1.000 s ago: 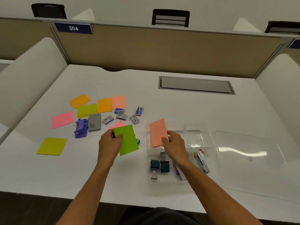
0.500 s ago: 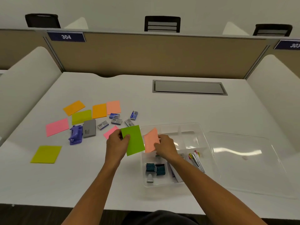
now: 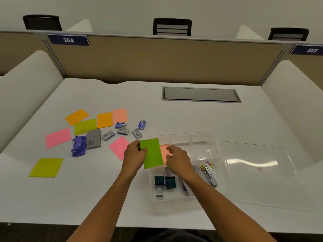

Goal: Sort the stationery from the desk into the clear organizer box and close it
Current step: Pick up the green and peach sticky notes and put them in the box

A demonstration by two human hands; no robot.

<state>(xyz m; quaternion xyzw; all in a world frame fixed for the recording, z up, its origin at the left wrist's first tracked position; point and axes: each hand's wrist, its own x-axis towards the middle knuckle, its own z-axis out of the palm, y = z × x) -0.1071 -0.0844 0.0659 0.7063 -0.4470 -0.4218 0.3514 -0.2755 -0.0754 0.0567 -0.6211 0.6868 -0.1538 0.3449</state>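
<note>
Fingers (image 3: 143, 149) pinch green note (image 3: 151, 153) over white desk (image 3: 192, 119).

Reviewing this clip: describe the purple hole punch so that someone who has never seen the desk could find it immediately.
Start at the loose spread of coloured sticky notes on the left half of the white desk. At its near edge, beside a flat grey pad, lies the purple hole punch. It is the only purple thing there, and bulky where the papers around it are flat.
</note>
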